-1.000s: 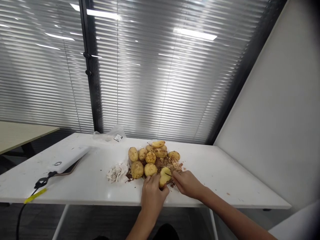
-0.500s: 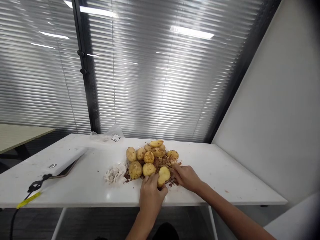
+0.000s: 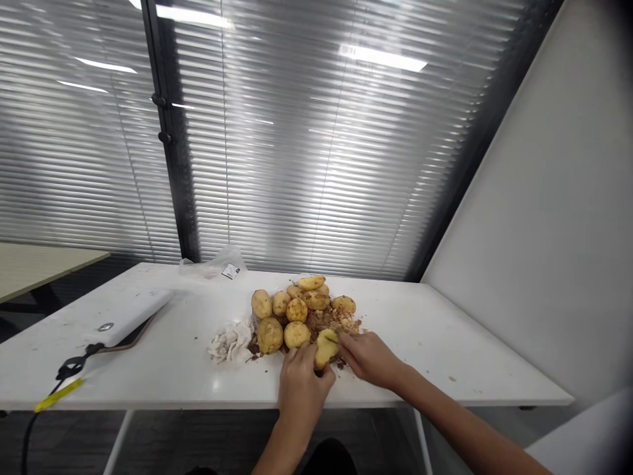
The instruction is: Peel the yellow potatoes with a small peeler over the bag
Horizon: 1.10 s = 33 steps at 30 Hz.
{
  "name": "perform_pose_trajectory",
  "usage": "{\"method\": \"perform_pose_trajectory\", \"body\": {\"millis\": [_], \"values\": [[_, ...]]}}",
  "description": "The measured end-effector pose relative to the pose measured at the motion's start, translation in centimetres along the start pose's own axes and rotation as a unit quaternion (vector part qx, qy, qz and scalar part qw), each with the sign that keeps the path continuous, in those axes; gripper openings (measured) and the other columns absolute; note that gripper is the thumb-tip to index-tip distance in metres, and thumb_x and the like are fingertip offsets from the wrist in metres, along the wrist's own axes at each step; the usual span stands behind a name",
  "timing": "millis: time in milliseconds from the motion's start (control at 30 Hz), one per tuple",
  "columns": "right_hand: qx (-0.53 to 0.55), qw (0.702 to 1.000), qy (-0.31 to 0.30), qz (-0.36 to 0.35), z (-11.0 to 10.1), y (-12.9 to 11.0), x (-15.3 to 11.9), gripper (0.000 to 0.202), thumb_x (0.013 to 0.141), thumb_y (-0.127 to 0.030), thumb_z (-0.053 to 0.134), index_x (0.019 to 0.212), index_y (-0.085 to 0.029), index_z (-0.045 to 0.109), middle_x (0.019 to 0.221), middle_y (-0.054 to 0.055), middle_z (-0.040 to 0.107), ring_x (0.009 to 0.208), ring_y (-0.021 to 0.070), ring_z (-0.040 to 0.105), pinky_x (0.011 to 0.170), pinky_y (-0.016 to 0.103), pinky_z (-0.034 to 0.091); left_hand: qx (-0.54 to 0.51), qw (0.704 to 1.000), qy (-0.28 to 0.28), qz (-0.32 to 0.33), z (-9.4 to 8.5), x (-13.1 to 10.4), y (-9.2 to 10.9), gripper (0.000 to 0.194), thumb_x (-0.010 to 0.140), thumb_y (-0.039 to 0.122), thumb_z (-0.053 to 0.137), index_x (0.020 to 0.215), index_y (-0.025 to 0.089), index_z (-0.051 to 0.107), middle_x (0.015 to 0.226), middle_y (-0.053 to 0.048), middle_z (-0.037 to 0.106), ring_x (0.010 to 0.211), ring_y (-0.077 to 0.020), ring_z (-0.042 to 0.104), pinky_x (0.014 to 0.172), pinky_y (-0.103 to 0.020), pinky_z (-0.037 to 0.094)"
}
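Note:
Pinched between the thumb and fingers of my left hand (image 3: 302, 379) is a potato (image 3: 325, 349) with a pale yellow face turned up. My right hand (image 3: 368, 356) is closed at the potato's right side. A thin, small thing sticks out from its fingertips and touches the pale face; its kind is too small to tell. Just beyond both hands lies a pile of potatoes (image 3: 297, 310), some with brown skin and some yellow. Brown crumbs and scraps (image 3: 324, 321) are scattered among them.
Crumpled white tissue (image 3: 231, 343) lies left of the pile on the white table (image 3: 198, 382). Farther back is a clear plastic bag (image 3: 212, 265) with a label. A white power strip (image 3: 133, 316) with a dark cable lies at the left. A wall (image 3: 534, 231) borders the right side.
My right hand has moved slightly, bringing the thin thing from beyond the potato onto its pale face. My left hand keeps hold of the potato. The whole view has shifted a little.

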State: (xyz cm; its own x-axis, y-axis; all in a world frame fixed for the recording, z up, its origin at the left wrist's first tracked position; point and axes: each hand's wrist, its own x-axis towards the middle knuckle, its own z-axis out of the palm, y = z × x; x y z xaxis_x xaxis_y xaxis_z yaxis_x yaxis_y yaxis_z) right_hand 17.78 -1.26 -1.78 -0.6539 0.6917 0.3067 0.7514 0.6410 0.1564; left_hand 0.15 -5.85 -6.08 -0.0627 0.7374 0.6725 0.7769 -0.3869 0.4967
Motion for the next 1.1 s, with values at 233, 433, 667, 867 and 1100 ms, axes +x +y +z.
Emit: {"method": "perform_pose_trajectory", "body": {"millis": [233, 433, 667, 867, 1100], "values": [[0.003, 1.000, 0.010, 0.014, -0.02, 0.15, 0.05, 0.014, 0.093, -0.019, 0.039, 0.086, -0.017, 0.051, 0.065, 0.003, 0.064, 0.054, 0.0161, 0.057, 0.052, 0.027, 0.026, -0.003, 1.000, 0.005, -0.001, 0.25, -0.18, -0.11, 0.027, 0.067, 0.009, 0.061, 0.092, 0.017, 0.062, 0.084, -0.004, 0.067, 0.082, -0.0252, 0.059, 0.077, -0.041, 0.052], [0.013, 1.000, 0.005, -0.012, -0.30, -0.05, -0.01, 0.019, 0.093, -0.021, 0.038, 0.079, -0.018, 0.050, 0.065, 0.002, 0.061, 0.056, 0.0151, 0.055, 0.053, 0.026, 0.027, -0.004, 1.000, 0.003, -0.004, 0.17, -0.13, -0.02, 0.025, 0.067, 0.009, 0.062, 0.090, 0.018, 0.062, 0.081, -0.003, 0.066, 0.081, -0.0249, 0.059, 0.076, -0.041, 0.052], [0.021, 1.000, 0.001, -0.021, -0.05, -0.10, 0.00, 0.019, 0.094, -0.023, 0.037, 0.082, -0.018, 0.050, 0.069, 0.003, 0.065, 0.058, 0.0154, 0.059, 0.053, 0.026, 0.028, 0.001, 1.000, 0.000, -0.004, 0.19, -0.16, -0.06, 0.025, 0.066, 0.009, 0.062, 0.089, 0.018, 0.062, 0.082, -0.003, 0.067, 0.081, -0.0249, 0.059, 0.076, -0.040, 0.052], [0.012, 1.000, 0.014, 0.024, 0.36, 0.26, -0.34, 0.018, 0.095, -0.021, 0.036, 0.085, -0.017, 0.050, 0.066, 0.004, 0.065, 0.056, 0.0162, 0.060, 0.053, 0.027, 0.027, 0.007, 1.000, 0.005, -0.004, 0.24, -0.14, -0.01, 0.026, 0.066, 0.008, 0.061, 0.090, 0.018, 0.062, 0.082, -0.003, 0.067, 0.079, -0.0252, 0.059, 0.074, -0.041, 0.053], [0.028, 0.999, 0.006, 0.028, -0.05, 0.60, -0.19, 0.016, 0.094, -0.021, 0.038, 0.084, -0.018, 0.050, 0.068, 0.003, 0.065, 0.057, 0.0160, 0.059, 0.054, 0.026, 0.026, 0.011, 1.000, 0.017, 0.004, 0.46, -0.19, -0.29, 0.028, 0.064, 0.008, 0.063, 0.091, 0.017, 0.062, 0.085, -0.005, 0.068, 0.081, -0.0261, 0.061, 0.076, -0.042, 0.053]]}}
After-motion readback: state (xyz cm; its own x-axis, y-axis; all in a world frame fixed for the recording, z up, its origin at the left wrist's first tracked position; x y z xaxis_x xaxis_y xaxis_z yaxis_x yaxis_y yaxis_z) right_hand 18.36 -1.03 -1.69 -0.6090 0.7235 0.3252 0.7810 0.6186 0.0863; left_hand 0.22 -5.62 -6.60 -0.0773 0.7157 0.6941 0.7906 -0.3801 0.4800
